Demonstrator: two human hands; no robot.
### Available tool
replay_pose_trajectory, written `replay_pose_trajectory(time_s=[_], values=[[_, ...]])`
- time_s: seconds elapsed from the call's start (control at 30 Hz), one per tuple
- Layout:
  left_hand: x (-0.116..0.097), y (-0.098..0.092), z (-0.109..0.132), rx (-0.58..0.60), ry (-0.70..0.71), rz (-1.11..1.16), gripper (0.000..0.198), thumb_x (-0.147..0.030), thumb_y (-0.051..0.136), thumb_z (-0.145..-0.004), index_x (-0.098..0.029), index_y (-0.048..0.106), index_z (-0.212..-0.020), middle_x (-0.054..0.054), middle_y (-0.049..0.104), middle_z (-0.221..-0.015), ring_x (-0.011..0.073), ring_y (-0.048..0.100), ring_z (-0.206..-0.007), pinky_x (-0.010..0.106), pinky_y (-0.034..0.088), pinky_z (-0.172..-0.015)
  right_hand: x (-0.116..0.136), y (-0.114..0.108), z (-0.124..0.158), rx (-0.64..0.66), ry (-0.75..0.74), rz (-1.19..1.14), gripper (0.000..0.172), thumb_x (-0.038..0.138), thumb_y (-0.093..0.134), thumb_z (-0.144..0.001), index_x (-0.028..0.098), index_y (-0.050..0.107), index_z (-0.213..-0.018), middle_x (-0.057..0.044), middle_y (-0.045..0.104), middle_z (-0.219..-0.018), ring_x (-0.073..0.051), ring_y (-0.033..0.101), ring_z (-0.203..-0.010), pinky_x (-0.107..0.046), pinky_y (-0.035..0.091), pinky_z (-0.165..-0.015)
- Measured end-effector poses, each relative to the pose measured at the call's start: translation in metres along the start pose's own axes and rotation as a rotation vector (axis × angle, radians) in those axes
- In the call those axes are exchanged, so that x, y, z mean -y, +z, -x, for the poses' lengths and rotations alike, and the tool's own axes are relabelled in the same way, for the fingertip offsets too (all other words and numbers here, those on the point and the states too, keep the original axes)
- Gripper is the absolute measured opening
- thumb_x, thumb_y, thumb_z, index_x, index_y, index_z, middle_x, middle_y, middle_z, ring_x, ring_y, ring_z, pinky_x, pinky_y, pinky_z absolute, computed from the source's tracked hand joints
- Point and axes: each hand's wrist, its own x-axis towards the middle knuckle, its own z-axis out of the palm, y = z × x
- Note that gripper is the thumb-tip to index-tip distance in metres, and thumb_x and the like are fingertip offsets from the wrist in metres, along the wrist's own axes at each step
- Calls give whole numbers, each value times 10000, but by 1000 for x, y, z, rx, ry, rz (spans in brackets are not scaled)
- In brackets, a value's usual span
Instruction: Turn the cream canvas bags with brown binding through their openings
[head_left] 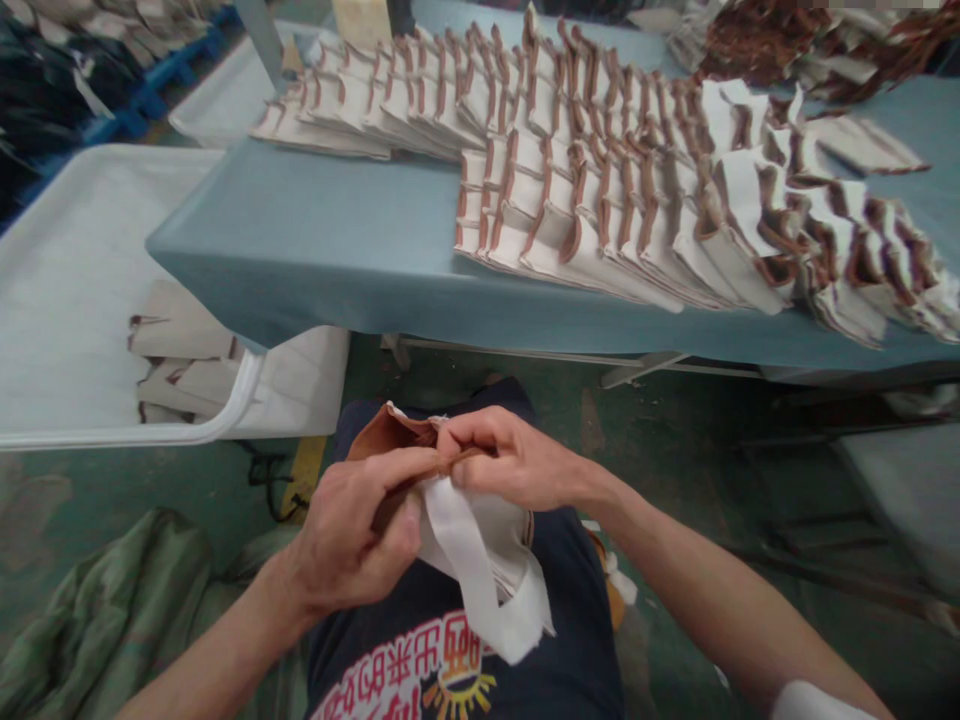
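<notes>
Over the lap, my left hand (356, 530) and my right hand (521, 460) meet at one edge of a sewn fabric piece (386, 430), brown on one face and off-white on the other. Both hands are closed, thumbs and fingers pinching the brown edge close together. From between them a white fabric strip (469, 560) hangs down, its lower end folded and frayed. Part of the piece's off-white side shows below my right hand. The exact fold under the fingertips is hidden.
Ahead is a table with a blue cover (315, 250), bearing rows of similar off-white and brown pieces (540, 190). A white plastic bin (82, 230) at left holds several more pieces (184, 330). Green sacking (120, 600) lies on the floor at lower left.
</notes>
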Motion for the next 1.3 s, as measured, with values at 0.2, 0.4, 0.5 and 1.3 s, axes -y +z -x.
replay_pose_trajectory(time_s=[0.2, 0.4, 0.5, 1.3], values=[[-17, -24, -21, 255, -274, 192, 402, -233, 330, -1162, -222, 596, -861, -61, 574, -685, 103, 544, -552, 217, 408, -506, 27, 3, 16, -96, -167, 455, 65, 174, 513, -715, 193, 567, -684, 70, 444, -595, -85, 335, -569, -220, 252, -539], [-3, -18, -19, 182, 152, -104, 330, -213, 445, -1164, -234, 500, -840, -58, 530, -680, 130, 473, -560, 320, 336, -555, 23, 7, 24, -61, -240, 445, 66, 159, 530, -738, 187, 587, -718, 77, 453, -606, -81, 320, -574, -220, 268, -545], [8, -17, -9, 117, 222, -166, 351, -208, 479, -1157, -244, 465, -808, -66, 469, -642, 140, 413, -535, 342, 297, -544, 17, 8, 20, -49, -217, 363, 58, 171, 533, -752, 191, 574, -716, 86, 428, -593, -80, 335, -567, -208, 287, -545], [-22, -28, -27, 381, -122, 193, 393, -94, 474, -985, -223, 263, -680, -92, 280, -580, 64, 330, -460, 255, 239, -475, 14, -42, 30, -135, -310, 1018, 375, 542, 866, -898, 190, 739, -916, -14, 739, -806, -188, 659, -767, -313, 407, -779]])
